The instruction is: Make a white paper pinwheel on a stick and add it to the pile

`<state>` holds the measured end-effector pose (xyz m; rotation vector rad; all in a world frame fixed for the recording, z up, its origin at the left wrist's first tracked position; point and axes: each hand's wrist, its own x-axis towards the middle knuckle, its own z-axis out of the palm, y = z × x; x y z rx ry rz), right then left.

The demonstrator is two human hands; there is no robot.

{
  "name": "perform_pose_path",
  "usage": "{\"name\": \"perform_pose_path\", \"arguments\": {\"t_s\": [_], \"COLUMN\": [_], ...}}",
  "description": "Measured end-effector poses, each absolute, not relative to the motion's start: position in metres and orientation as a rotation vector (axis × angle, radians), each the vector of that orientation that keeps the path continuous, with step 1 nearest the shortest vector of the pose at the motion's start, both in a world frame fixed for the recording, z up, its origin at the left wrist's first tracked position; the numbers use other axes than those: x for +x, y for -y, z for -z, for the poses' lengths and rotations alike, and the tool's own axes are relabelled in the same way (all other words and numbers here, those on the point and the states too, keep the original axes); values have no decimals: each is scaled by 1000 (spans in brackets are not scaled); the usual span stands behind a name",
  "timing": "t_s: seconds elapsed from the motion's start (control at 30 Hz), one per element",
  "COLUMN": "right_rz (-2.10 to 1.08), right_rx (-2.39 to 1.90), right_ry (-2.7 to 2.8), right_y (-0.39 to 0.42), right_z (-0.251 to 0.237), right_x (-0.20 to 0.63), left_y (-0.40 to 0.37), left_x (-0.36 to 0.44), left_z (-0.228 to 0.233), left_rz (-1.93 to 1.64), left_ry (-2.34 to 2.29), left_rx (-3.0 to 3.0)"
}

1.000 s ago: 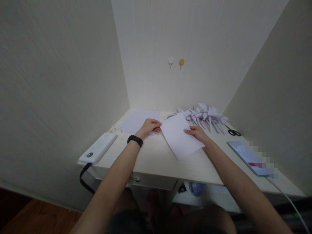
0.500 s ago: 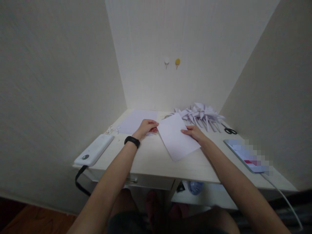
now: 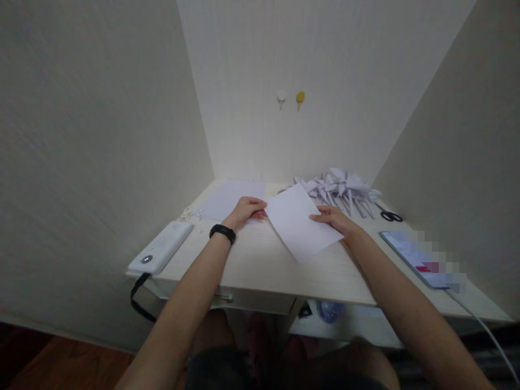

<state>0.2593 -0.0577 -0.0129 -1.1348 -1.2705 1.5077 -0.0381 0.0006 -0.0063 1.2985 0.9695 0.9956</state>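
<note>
power bank: white power bank (image 3: 161, 254) lies at the far left corner of the desk (image 3: 260, 271), near the front edge; a small round button w/ light shows at its near end. A black cable (image 3: 138, 303) hangs from it below the desk edge.
paper scraps: few small white bits (image 3: 193, 213) behind the power bank, near the left wall.
flat sheet: another white sheet (image 3: 231, 198) lies flat at the back left of the desk, just behind my left hand.
left hand: my left hand (image 3: 246, 210) is at the left corner of the paper sheet (image 3: 303, 222). Fingers are curled and close together, tips at the sheet's edge; it looks as a pinch on the corner, but I cannot tell for sure. Black band (image 3: 222, 233) sits on my wrist.
paper sheet: white, turned at an angle, abt the middle of the desk, btw my two hands. Its near corner points to me; if it lies fully flat or is a bit lifted I cannot tell.
right hand: my right hand (image 3: 335, 219) rests on the right edge of the sheet, palm down, fingers stretched and lying close side by side, pressing on the paper.
folded papers: heap of white folded paper shapes (image 3: 339, 189) w/ long pointed ends, at the back of the desk, behind my right hand, apart from it.
scissors: black-handled scissors (image 3: 389, 215) just right of the heap, near the right wall.
tablet: flat device (image 3: 422, 259) at the right side of the desk, screen blurred; a white cable (image 3: 483, 327) runs from its near corner off the desk.
wall hooks: white hook (image 3: 281, 98) and yellow hook (image 3: 300, 98) side by side on the back wall, high above the desk.
</note>
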Motion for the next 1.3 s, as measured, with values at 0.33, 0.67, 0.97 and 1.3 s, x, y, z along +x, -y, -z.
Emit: {"name": "perform_pose_path", "arguments": {"t_s": [0.33,0.67,0.97,1.3], "right_rz": [-1565,-1506,-1532,-1579], "right_rx": [-1099,-1100,-1063,-1075], "right_ry": [1316,1298,1311,1381], "right_y": [61,61,63,65], "right_z": [12,10,13,12], "right_x": [268,266,264,265], "left_y": [6,5,4,6], "left_x": [-38,-37,-36,-35], "left_z": [4,7,5,4], "left_rz": [-889,-853,-932,-920], "left_ry": [-820,-793,-821,-824], "left_rx": [1290,1282,1228,1221]}}
